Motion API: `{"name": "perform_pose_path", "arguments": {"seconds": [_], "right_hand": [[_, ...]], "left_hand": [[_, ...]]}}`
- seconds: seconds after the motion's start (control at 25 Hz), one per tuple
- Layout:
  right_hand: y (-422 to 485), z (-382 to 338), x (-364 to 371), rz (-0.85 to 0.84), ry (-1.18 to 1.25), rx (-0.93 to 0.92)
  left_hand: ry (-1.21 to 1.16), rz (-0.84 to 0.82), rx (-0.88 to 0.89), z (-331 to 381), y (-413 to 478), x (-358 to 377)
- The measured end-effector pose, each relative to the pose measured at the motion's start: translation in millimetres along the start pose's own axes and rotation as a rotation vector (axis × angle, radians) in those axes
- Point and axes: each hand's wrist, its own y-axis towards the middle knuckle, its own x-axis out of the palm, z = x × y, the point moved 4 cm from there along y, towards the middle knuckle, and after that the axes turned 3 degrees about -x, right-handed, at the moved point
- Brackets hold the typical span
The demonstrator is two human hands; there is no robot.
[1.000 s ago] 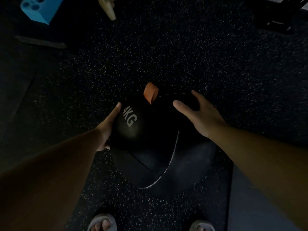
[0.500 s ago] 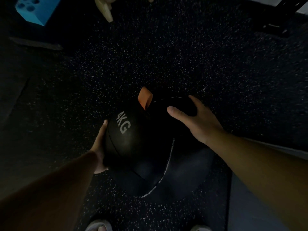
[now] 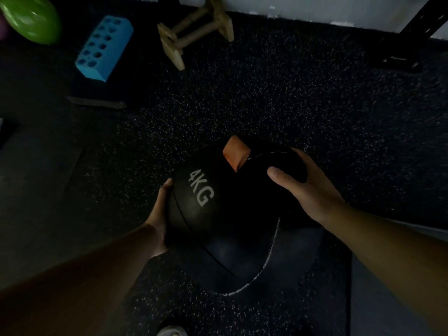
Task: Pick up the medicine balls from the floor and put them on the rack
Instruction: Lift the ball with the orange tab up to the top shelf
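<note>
A black medicine ball [image 3: 232, 204] marked "4KG" with an orange tab on top is held between both my hands above the speckled black floor. My left hand [image 3: 161, 214] presses flat against its left side. My right hand [image 3: 308, 190] wraps over its upper right side, thumb on top. Part of a black rack frame [image 3: 412, 32] shows at the top right corner. The ball's underside is hidden.
A blue block with holes [image 3: 101, 49] lies at the upper left, a green rounded object [image 3: 31, 19] beyond it. Wooden push-up bars [image 3: 194, 32] lie near the white wall. A sandal toe [image 3: 172, 331] shows at the bottom edge. A grey mat [image 3: 388, 287] lies at lower right.
The view has tilted up, bringing the wall, the blue block and the wooden bars further into sight. Both hands keep the same grip on the ball; my feet have nearly left the frame.
</note>
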Motion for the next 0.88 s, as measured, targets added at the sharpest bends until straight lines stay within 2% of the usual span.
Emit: {"name": "perform_pose_path", "arguments": {"seconds": [0.16, 0.44, 0.64, 0.88], "right_hand": [[-10, -90, -31, 0.048, 0.08, -0.07], [-46, -322, -130, 0.189, 0.211, -0.326], [-115, -522, -222, 0.322, 0.413, -0.543], [-257, -774, -338, 0.479, 0.449, -0.832]], "left_hand": [[0.035, 0.005, 0.118, 80, -71, 4], [0.018, -0.036, 0.412, 254, -280, 21], [0.021, -0.192, 0.699, 385, -500, 32], [0.033, -0.31, 1.041, 514, -805, 21]]}}
